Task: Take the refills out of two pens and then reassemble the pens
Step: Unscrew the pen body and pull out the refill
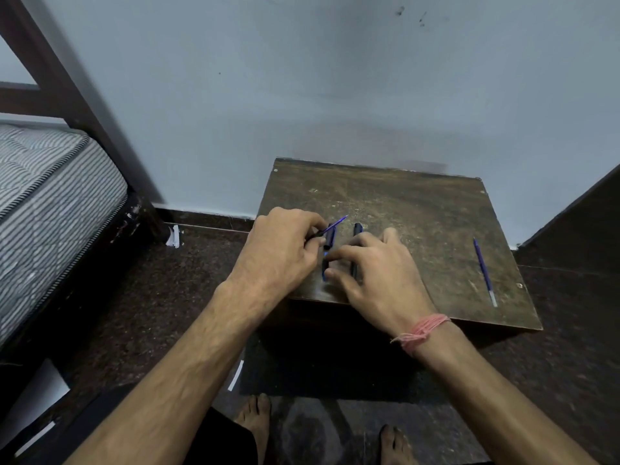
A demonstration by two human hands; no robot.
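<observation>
On a worn dark wooden table (419, 209) lie pen parts. My left hand (278, 253) pinches a pen front section with a blue refill (337, 223) sticking out toward the far right. Beside it, a dark blue barrel piece (330, 234) rests on the table. My right hand (372, 273) lies over a second dark pen (356, 243), its fingers curled round the pen's lower part. A loose blue refill (483, 270) lies apart near the table's right edge.
The table stands against a pale blue wall (302, 95). A bed with a striped mattress (50, 203) and dark frame is at the left. My bare feet (255, 417) stand on the dark speckled floor below the table's front edge.
</observation>
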